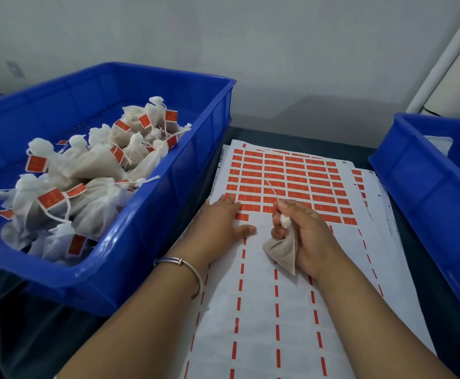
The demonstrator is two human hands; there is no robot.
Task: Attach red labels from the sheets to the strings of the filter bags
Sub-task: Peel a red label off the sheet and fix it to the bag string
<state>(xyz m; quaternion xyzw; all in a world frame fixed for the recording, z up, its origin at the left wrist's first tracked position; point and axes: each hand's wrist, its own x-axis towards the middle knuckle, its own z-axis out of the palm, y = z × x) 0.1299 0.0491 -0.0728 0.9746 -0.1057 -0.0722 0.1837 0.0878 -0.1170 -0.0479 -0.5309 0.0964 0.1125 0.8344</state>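
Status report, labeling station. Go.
Left hand flat on label sheet, fingertips at nearest red row. Right hand grips unlabeled filter bag, string over labels. Nothing in the way.

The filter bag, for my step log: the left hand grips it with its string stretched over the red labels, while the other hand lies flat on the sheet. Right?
Not quite: the head view shows the right hand gripping the filter bag, its string stretched over the red labels. The left hand lies flat on the sheet.
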